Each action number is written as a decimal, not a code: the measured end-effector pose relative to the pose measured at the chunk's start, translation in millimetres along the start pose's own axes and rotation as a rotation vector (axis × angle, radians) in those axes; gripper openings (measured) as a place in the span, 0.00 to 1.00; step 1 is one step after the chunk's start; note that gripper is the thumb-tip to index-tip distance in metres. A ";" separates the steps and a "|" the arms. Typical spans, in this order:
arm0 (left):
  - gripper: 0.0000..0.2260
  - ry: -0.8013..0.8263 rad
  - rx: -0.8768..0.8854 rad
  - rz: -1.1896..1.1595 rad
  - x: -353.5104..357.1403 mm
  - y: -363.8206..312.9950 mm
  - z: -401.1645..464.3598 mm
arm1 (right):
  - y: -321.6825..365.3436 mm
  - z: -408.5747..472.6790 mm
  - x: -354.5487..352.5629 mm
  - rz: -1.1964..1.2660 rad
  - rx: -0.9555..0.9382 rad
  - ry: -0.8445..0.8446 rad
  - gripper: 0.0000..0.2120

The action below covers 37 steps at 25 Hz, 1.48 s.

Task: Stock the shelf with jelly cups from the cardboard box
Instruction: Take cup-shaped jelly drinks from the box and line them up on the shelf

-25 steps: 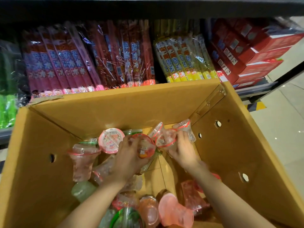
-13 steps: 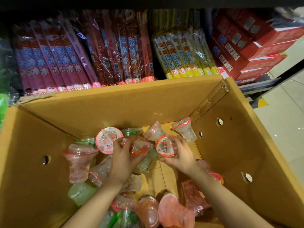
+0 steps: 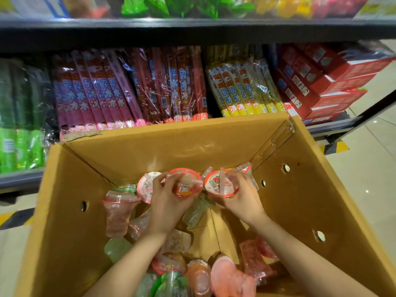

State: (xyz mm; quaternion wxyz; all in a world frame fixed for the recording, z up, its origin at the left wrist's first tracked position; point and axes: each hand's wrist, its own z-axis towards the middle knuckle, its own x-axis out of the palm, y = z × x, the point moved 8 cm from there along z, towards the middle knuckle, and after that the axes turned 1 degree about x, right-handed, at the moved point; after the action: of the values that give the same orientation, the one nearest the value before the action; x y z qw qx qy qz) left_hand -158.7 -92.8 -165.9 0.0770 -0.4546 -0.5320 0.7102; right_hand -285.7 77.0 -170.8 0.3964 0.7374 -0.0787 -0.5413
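Left edge of the cardboard box [image 3: 70,211] has loose jelly cups [image 3: 120,209] piled sideways, some half buried, and the ones at the near edge are cut off. The left hand [image 3: 169,202] has its grip curled round an orange-lidded cup [image 3: 185,185] up near the far wall. Right beside it, the right hand [image 3: 242,200] grips a red-lidded cup [image 3: 218,185]. The shelf [image 3: 192,28] sits behind, labels blurry.

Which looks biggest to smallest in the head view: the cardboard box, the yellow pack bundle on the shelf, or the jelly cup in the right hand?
1. Cardboard box, by far the largest.
2. Yellow pack bundle.
3. Jelly cup held by the right hand, smallest, though nearer the camera than the bundle.
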 end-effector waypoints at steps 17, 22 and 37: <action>0.24 -0.187 0.250 -0.152 -283.7 -375.8 -23.5 | 315.5 -73.4 -319.3 0.360 -0.291 -0.221 0.32; 0.23 -0.298 0.338 -0.227 -394.0 -509.2 -48.0 | 438.2 -113.4 -431.4 0.470 -0.331 -0.239 0.30; 0.20 -0.402 0.466 -0.425 -621.2 -735.9 -42.5 | 693.4 -162.8 -652.2 0.644 -0.512 -0.310 0.29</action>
State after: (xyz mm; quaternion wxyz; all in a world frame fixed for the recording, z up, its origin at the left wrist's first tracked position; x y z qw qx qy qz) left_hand -46.2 -121.5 791.0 0.2182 -0.1560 -0.4428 0.8555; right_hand -190.4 46.9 789.8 0.6984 0.4631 -0.2263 -0.4965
